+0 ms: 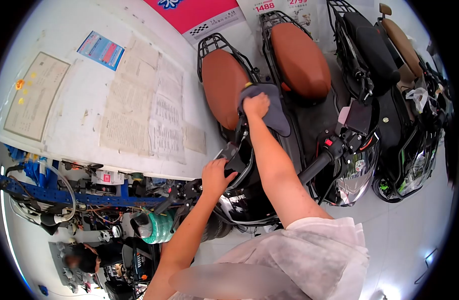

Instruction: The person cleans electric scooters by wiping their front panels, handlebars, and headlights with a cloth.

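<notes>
A dark grey cloth [275, 112] is bunched under my right hand [256, 105], whose fingers are closed on it. The cloth drapes beside the brown seat [222, 85] of the nearest black scooter [244, 202], with a small yellow bit at its upper edge. Lower down, my left hand [217, 176] rests at that scooter's handlebar area, next to a dark glossy part [230, 151]. Its thumb stands apart from the fingers; the fingertips are partly hidden.
More scooters stand to the right, one with a brown seat [300, 60] and one with a black seat [372, 47]. A white wall panel [84, 95] with papers borders the left. Below it are a blue rack [94, 197], green wrapped rolls [160, 227] and another person [89, 257].
</notes>
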### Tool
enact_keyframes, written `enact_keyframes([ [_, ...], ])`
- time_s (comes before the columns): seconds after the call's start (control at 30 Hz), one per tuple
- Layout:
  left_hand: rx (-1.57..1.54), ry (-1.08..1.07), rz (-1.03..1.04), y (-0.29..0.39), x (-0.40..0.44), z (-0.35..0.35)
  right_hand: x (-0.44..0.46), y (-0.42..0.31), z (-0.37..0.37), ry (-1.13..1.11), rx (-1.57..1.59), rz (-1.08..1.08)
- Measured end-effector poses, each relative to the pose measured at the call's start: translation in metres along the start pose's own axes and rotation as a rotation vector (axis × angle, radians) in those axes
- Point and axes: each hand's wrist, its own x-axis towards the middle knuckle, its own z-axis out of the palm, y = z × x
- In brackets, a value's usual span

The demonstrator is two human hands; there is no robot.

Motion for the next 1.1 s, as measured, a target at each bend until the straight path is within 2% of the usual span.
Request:
enact_keyframes([
  [0.1,-0.002,0.004,-0.004,-0.001,0.0,0.0,-0.015,-0.017,0.001,-0.286,-0.075,-0.054],
  [0.17,-0.006,0.012,-0.001,0.0,0.0,0.0,0.006,-0.014,0.035,-0.301,-0.153,-0.017],
  [0.23,-0.024,-0.004,-0.013,0.001,0.0,-0.001,0.011,-0.022,0.031,-0.318,-0.231,0.017],
  [0.3,-0.018,0.025,0.002,-0.002,-0.001,0.004,0.017,-0.034,0.022,-0.461,-0.352,0.089],
  [0.37,-0.022,0.029,-0.001,-0.006,-0.002,0.008,0.026,-0.035,0.034,-0.474,-0.446,0.025],
  [0.43,-0.037,0.019,-0.011,-0.008,-0.002,0.01,0.031,-0.036,0.041,-0.371,-0.287,0.169],
  [0.57,-0.025,0.019,-0.013,-0.008,-0.002,0.01,0.064,-0.021,0.086,-0.239,-0.325,0.172],
  [0.6,-0.022,0.027,-0.009,-0.006,-0.002,0.007,0.056,-0.029,0.058,-0.331,-0.256,0.238],
  [0.7,-0.012,0.03,-0.024,-0.003,0.0,0.004,0.069,-0.02,0.072,-0.39,-0.307,0.17],
  [0.83,0.0,0.033,-0.015,-0.005,-0.004,0.005,0.052,-0.02,0.042,-0.375,-0.128,0.182],
  [0.9,0.001,0.022,-0.034,-0.002,-0.003,0.002,0.041,-0.022,0.025,-0.403,-0.12,0.114],
  [0.97,0.0,0.013,-0.051,0.0,-0.003,0.0,0.055,-0.008,0.047,-0.359,-0.101,0.048],
  [1.07,-0.002,0.019,-0.052,-0.004,-0.006,0.005,0.039,-0.01,0.024,-0.411,-0.205,-0.032],
  [1.1,0.013,0.034,-0.04,-0.006,-0.006,0.007,0.014,-0.024,-0.015,-0.412,-0.212,-0.074],
])
